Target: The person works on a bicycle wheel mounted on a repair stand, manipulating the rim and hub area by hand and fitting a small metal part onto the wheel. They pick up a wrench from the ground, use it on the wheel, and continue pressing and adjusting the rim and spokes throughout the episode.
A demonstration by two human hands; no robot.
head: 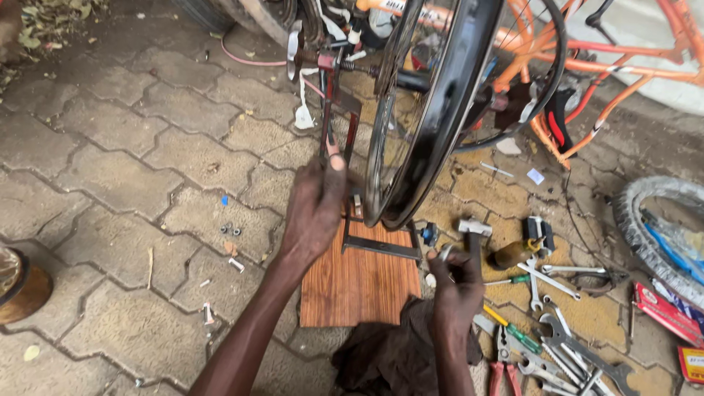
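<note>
I see the bicycle wheel clamped upright in a red metal truing stand, its lower rim hanging just above the stand's base, so it can turn freely while being worked on. My left hand rests against the stand's upright, fingers wrapped loosely around the post, which looks like bracing to keep the frame steady. My right hand is closed on a small hammer, head up and close to the rim's lowest point. The stand sits on a wooden board laid over the paving stones, likely for a level footing. Wrenches and pliers lie spread to the right, within reach. An orange bicycle frame leans behind.
</note>
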